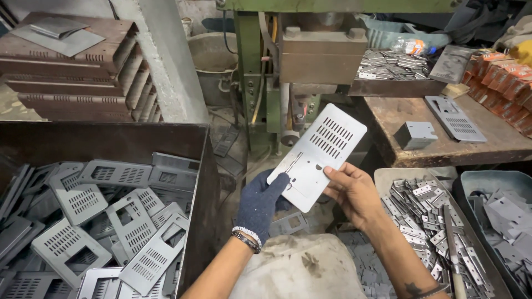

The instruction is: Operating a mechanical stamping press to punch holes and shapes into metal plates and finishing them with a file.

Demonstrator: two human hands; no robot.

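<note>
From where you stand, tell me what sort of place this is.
Likely a sheet-metal stamping workshop: a green press machine, a bin of slotted metal panels, and trays of small stamped brackets.

You are wearing a dark blue knitted glove on your left hand (pixel 260 202), its fabric looking worn and slightly fuzzy. At that wrist you are wearing two bands: one of pale beads, one dark. Your right hand (pixel 354 191) is going bare, both forearms are showing no sleeves, and a small dark tattoo and thin dark band are sitting low on the right forearm.
</note>
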